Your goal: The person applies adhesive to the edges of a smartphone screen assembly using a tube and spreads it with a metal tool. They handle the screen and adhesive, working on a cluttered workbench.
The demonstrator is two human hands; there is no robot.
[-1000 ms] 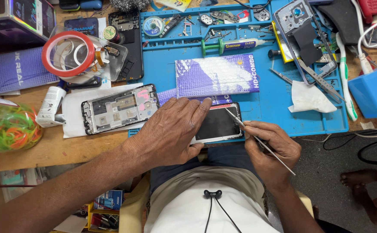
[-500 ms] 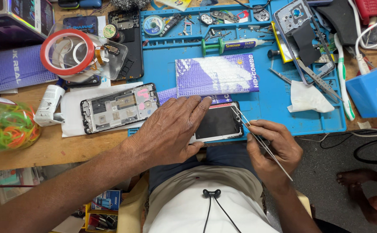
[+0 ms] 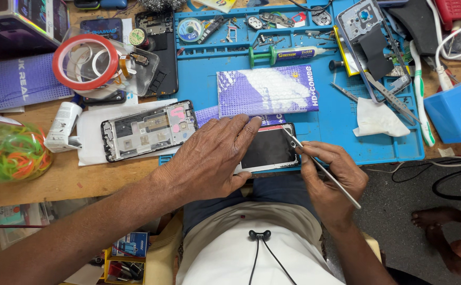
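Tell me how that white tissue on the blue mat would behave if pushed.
The white tissue looks crumpled and thin, so it would likely be floppy and very light. Pushed, it would probably bunch or slide on the blue mat rather than roll.

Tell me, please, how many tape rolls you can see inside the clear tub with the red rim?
2: white tape rolls and lie side by side inside the clear tub, at the bench's upper left. More may be hidden beneath.

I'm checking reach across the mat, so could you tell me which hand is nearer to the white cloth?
The right. The right hand holds a thin metal tool just below and left of the white cloth; the left hand presses the phone screen, further left.
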